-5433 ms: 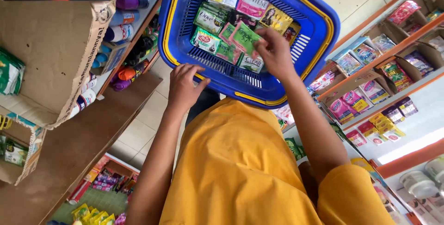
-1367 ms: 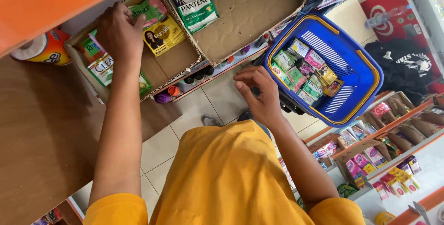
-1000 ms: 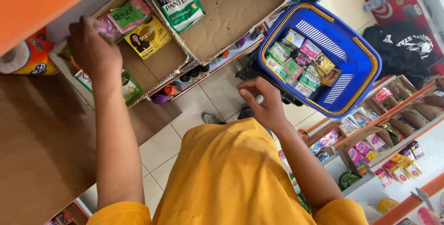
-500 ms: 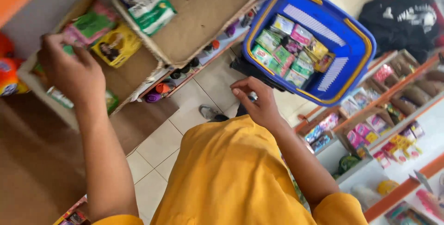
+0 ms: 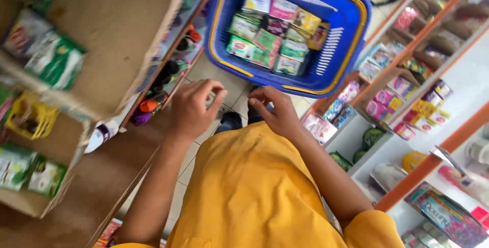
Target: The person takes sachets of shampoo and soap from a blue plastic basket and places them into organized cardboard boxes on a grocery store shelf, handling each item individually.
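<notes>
Hovering over the tiled aisle floor, both hands are sitting close together in front of the yellow shirt [image 5: 254,187]. The left hand [image 5: 196,108] is curling loosely, fingers half bent and gripping nothing that shows; the right hand [image 5: 277,113] is doing much the same, fingertips drawn inward, with no packet visible in it (motion blur is softening the detail).

The blue basket [image 5: 351,34] is resting on the floor just beyond the fingertips, apart from both hands. The small packets [image 5: 270,39] are lying flat inside it, packed side by side in rows: green, pink and yellow ones. They are looking light, thin and a little crushable, with glossy wrapping that may be slippery; pinching one by its short edges between thumb and forefinger is seeming the surest hold.

To the left, an open cardboard box [image 5: 117,34] is sitting on the wooden shelf, holding green sachets [image 5: 51,59]. To the right, shelves of packaged goods [image 5: 407,100] are lining the aisle.
</notes>
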